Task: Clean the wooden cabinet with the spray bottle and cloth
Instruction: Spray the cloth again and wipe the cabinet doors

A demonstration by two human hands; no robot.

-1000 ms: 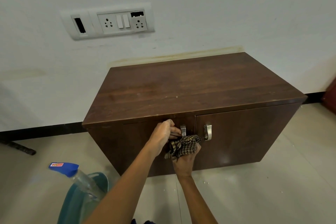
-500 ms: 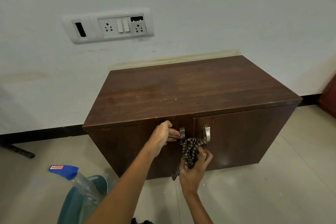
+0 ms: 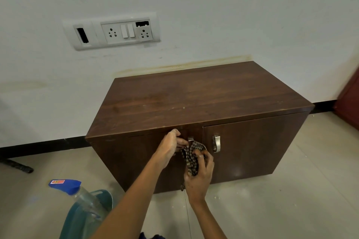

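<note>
right hand [image 3: 199, 177] grips checked cloth [image 3: 193, 158], bunched against left door handle [image 3: 191, 139]. left hand [image 3: 169, 148] curled, fingertips at the same handle; whether it grips, cannot tell. wooden cabinet [image 3: 194, 101] stands on floor [image 3: 291, 200] against wall. spray bottle [image 3: 77, 192] near left, blue cap, well apart from both hands.

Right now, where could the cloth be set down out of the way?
The cabinet top is bare from wall to front edge. The floor to the right is bare too. The left door handle is crowded: left hand, right hand, cloth. The spray bottle occupies the lower left floor.
</note>
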